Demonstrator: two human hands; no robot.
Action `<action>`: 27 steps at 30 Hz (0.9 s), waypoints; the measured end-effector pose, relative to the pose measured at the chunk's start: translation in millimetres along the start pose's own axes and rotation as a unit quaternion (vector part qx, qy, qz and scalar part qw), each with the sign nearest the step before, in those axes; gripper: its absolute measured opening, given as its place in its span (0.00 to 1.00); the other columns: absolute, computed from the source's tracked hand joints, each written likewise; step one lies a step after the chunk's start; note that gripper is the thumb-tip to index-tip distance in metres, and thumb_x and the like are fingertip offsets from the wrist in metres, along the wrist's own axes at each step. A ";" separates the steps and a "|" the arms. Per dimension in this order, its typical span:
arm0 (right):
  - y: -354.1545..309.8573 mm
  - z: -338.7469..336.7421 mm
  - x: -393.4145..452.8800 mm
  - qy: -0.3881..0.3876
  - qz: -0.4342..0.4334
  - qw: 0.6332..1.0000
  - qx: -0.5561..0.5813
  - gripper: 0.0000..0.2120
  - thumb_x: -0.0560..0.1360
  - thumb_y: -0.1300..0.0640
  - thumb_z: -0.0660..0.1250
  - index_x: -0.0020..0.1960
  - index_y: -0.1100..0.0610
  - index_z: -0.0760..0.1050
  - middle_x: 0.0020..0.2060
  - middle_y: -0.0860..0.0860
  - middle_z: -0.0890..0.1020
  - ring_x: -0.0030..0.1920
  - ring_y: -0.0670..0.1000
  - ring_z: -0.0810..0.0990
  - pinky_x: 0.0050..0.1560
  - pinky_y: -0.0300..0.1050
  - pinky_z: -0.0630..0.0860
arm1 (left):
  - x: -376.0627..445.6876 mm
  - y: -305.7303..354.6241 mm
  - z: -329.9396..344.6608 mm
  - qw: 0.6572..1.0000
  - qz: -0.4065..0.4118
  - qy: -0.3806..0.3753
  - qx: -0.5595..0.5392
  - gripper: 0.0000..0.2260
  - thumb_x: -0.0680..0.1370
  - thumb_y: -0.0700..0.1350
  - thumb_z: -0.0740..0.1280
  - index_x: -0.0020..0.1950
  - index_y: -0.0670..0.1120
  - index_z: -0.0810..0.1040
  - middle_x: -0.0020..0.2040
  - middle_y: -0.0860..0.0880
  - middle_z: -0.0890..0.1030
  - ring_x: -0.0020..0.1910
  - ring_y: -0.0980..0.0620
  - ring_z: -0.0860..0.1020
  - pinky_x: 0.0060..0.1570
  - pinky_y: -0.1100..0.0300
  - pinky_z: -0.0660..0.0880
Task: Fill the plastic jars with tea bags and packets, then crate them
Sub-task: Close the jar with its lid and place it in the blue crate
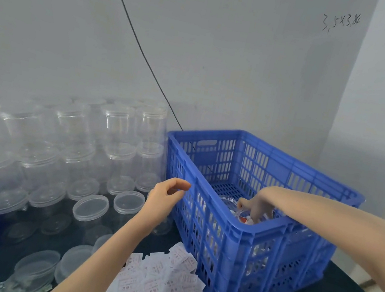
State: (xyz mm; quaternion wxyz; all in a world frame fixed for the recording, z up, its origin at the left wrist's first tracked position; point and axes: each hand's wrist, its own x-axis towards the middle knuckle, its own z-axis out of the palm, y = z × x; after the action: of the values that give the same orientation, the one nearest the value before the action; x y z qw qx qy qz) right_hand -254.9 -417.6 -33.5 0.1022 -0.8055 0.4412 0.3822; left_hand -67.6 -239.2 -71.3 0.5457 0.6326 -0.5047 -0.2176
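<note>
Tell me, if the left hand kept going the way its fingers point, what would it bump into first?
Probably the blue crate. The left hand hovers just outside its long slatted wall, fingers loosely curled toward the rim, holding nothing. Depth is hard to judge here.

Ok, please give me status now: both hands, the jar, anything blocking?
Right hand down inside blue crate, fingers on filled jar; grip unclear. Left hand empty, loosely curled, at the crate's outer wall. Nothing blocking.
</note>
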 end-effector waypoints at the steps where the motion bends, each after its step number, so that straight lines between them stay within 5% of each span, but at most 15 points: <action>1: 0.4 -0.3 0.4 -0.012 0.002 1.000 0.015 0.35 0.79 0.61 0.64 0.77 0.52 0.44 0.66 0.58 0.69 0.48 0.56 0.75 0.49 0.47 0.71 | 0.6 -0.7 0.7 1.000 -0.002 -0.005 0.002 0.13 0.80 0.38 0.61 0.49 0.56 0.78 0.51 0.59 0.80 0.53 0.62 0.77 0.45 0.71 0.71; 3: 3.1 1.0 5.6 -0.008 -0.001 1.000 0.027 0.38 0.79 0.63 0.62 0.77 0.51 0.40 0.76 0.59 0.59 0.54 0.56 0.72 0.52 0.48 0.70 | 1.6 -1.7 1.7 1.000 -0.005 -0.012 0.002 0.12 0.80 0.38 0.61 0.50 0.56 0.78 0.51 0.58 0.80 0.53 0.61 0.77 0.45 0.70 0.72; 9: 4.7 3.1 15.9 -0.018 -0.031 0.997 0.065 0.41 0.79 0.69 0.57 0.78 0.48 0.34 0.79 0.59 0.45 0.74 0.62 0.61 0.57 0.48 0.71 | 1.7 -4.6 0.3 1.000 -0.015 -0.019 -0.002 0.12 0.80 0.38 0.61 0.50 0.54 0.79 0.51 0.58 0.81 0.53 0.60 0.78 0.46 0.70 0.72; 13: 0.3 -1.0 18.9 0.063 -0.032 0.996 0.060 0.38 0.80 0.67 0.59 0.80 0.53 0.40 0.80 0.56 0.49 0.76 0.61 0.60 0.69 0.56 0.69 | -4.5 -8.9 -9.4 0.999 -0.016 -0.025 0.017 0.12 0.79 0.39 0.62 0.49 0.56 0.79 0.49 0.60 0.81 0.50 0.61 0.79 0.44 0.69 0.76; 15: -7.0 -11.2 9.1 0.158 -0.057 0.985 0.031 0.32 0.81 0.64 0.60 0.80 0.55 0.50 0.78 0.54 0.58 0.74 0.56 0.65 0.69 0.51 0.70 | -8.4 -12.1 -20.0 0.999 -0.014 -0.025 0.037 0.12 0.79 0.39 0.63 0.47 0.56 0.79 0.47 0.61 0.81 0.48 0.61 0.79 0.43 0.69 0.76; 17: -15.4 -23.6 -7.6 0.269 -0.097 0.958 0.002 0.25 0.81 0.63 0.58 0.77 0.54 0.60 0.73 0.54 0.69 0.67 0.54 0.72 0.58 0.44 0.74 | -11.6 -16.0 -33.7 0.998 -0.015 -0.019 0.061 0.13 0.78 0.38 0.63 0.46 0.56 0.79 0.46 0.61 0.82 0.46 0.61 0.79 0.41 0.69 0.75; 20: -39.6 -37.6 -35.9 0.384 -0.155 0.910 0.008 0.18 0.81 0.60 0.59 0.70 0.53 0.69 0.64 0.52 0.77 0.58 0.52 0.75 0.56 0.49 0.75 | -16.6 -20.4 -59.4 0.994 -0.024 0.010 0.102 0.12 0.77 0.37 0.62 0.47 0.54 0.79 0.44 0.58 0.81 0.38 0.65 0.76 0.36 0.74 0.71; 23: -83.5 -45.4 -64.2 0.453 -0.217 0.864 0.033 0.17 0.81 0.55 0.60 0.70 0.50 0.69 0.64 0.47 0.77 0.56 0.49 0.75 0.53 0.48 0.73 | -23.4 -25.4 -86.5 0.987 -0.028 0.067 0.141 0.11 0.77 0.37 0.63 0.48 0.53 0.79 0.46 0.57 0.81 0.41 0.66 0.76 0.41 0.76 0.69; 27: -150.3 -43.7 -93.4 0.456 -0.305 0.836 0.024 0.20 0.81 0.54 0.60 0.72 0.49 0.66 0.66 0.46 0.75 0.47 0.41 0.72 0.46 0.44 0.67 | -31.2 -39.5 -117.4 0.967 -0.073 0.128 0.209 0.12 0.75 0.38 0.65 0.57 0.48 0.79 0.56 0.49 0.80 0.51 0.53 0.77 0.49 0.64 0.69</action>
State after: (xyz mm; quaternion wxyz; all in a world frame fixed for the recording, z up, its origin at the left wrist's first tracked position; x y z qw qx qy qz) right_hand -143.1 -291.8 36.6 0.0205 -0.9796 0.1786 -0.0900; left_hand 32.9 -160.7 -79.5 0.4442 0.7902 -0.4173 -0.0641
